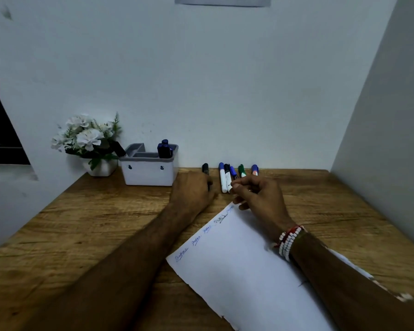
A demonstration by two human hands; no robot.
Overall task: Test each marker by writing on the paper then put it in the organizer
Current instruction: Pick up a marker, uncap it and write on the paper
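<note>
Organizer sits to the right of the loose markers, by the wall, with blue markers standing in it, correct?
No. The head view shows the organizer left of the loose markers; it is by the wall, with blue markers standing in it.

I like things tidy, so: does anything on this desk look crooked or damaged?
The paper lies askew on the table, its edges ragged. A dark marker leans at the organizer's left end, toward the flowers.
</note>
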